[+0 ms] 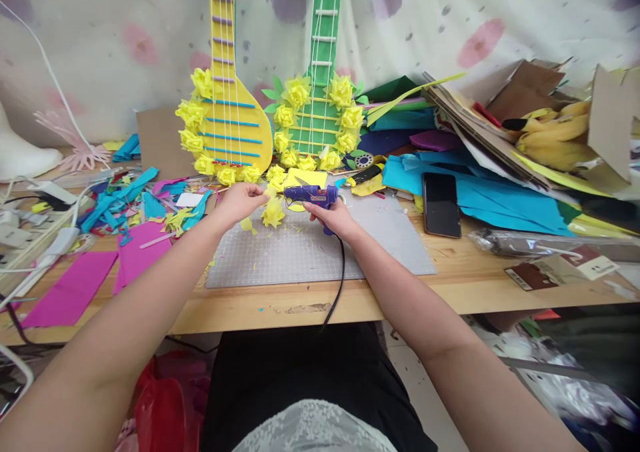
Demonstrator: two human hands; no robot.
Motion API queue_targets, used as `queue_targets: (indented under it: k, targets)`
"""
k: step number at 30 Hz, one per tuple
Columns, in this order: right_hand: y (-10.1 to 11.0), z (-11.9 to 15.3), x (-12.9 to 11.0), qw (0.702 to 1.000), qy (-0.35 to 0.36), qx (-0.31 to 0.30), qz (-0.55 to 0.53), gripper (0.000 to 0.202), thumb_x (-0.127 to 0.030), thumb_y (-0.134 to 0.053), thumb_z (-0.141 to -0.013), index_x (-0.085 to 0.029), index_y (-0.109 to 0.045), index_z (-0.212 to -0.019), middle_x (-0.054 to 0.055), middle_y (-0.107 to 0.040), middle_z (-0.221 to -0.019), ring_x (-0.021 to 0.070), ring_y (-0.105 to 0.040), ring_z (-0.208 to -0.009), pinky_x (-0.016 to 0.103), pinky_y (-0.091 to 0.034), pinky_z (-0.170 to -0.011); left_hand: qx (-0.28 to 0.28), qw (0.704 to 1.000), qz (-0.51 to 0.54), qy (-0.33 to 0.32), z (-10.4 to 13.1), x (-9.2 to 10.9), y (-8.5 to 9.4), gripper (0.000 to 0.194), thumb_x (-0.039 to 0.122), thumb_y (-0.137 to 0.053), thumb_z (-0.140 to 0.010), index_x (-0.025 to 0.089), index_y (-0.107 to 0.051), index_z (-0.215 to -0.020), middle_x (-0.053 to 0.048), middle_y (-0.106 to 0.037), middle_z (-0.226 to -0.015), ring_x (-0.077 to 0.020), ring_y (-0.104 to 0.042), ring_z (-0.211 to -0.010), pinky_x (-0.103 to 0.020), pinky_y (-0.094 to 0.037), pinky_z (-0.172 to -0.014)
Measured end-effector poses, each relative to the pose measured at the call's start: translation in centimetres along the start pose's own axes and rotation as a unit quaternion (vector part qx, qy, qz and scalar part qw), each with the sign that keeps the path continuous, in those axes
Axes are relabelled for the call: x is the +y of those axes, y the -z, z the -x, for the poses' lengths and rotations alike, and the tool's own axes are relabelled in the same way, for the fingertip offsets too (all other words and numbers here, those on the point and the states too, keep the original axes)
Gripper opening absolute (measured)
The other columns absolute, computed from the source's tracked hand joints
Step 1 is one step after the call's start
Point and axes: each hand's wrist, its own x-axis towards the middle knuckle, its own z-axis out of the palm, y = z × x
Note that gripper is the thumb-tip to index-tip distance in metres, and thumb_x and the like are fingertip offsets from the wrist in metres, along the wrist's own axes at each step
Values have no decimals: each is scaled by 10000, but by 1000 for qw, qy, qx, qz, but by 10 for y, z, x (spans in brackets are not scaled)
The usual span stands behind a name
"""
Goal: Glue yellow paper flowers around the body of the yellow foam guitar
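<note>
My right hand (335,217) is wrapped round the handle of a purple hot glue gun (309,195), its nozzle pointing left. Close to the nozzle, my left hand (244,202) pinches a small piece of yellow crepe paper (273,191). Just below lies a yellow paper flower (273,213) on the grey cutting mat (250,265). Behind my hands stand a yellow cardboard instrument (245,122) with strings and yellow flowers along its left side and bottom, and a green cardboard instrument (317,122) ringed by similar flowers and leaves.
Paper scraps (120,202) and magenta sheets (75,289) cover the left of the wooden table. A phone (442,205) rests on blue paper (500,199) at right, near stacked cardboard (465,132). The gun's black cord (341,285) hangs over the front edge. A power strip (45,259) sits far left.
</note>
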Motion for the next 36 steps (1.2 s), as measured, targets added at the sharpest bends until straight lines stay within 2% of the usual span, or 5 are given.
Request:
queue_targets:
  k: [8, 13, 20, 27, 36]
  targets:
    - [0, -1, 1, 1000, -1, 2, 15, 383, -552, -680, -652, -189, -559, -643, -6, -536, -545, 107, -483, -542, 259, -387, -529, -3, 999, -44, 6, 2, 4, 0, 137, 314, -626, -614, 179, -610, -609, 42, -493, -537, -98, -369, -508, -242, -282, -522]
    - [0, -2, 2, 1000, 1, 2, 8, 379, -548, -678, -656, -186, -565, -655, -6, -537, -553, 104, -484, -537, 253, -380, -520, -3, 995, -100, -3, 5, 11, 0, 139, 318, -629, -620, 179, -639, -622, 27, -555, -568, -117, -427, -533, -246, -299, -524]
    - [0, -2, 2, 1000, -2, 10, 9, 399, -567, -679, -641, -183, -583, -685, -5, -541, -547, 105, -482, -532, 243, -371, -503, -22, 993, -113, -40, -1, 4, -4, 204, 382, -605, -637, 179, -616, -619, 9, -587, -601, -136, -486, -572, -248, -335, -545]
    - [2, -4, 6, 1000, 0, 21, -17, 421, -592, -660, -653, -179, -591, -692, -2, -560, -561, 82, -429, -478, 240, -356, -471, -4, 989, -148, -7, 0, 5, -2, 181, 360, -597, -646, 192, -663, -647, 14, -579, -569, -139, -485, -555, -248, -333, -521]
    - [-2, 1, -1, 1000, 17, -23, -1, 370, -544, -702, -637, -194, -589, -670, -8, -543, -560, 99, -480, -513, 253, -399, -491, 17, 987, -157, 7, 3, 10, 1, 167, 353, -613, -638, 208, -692, -662, 17, -591, -572, -150, -504, -565, -250, -333, -524]
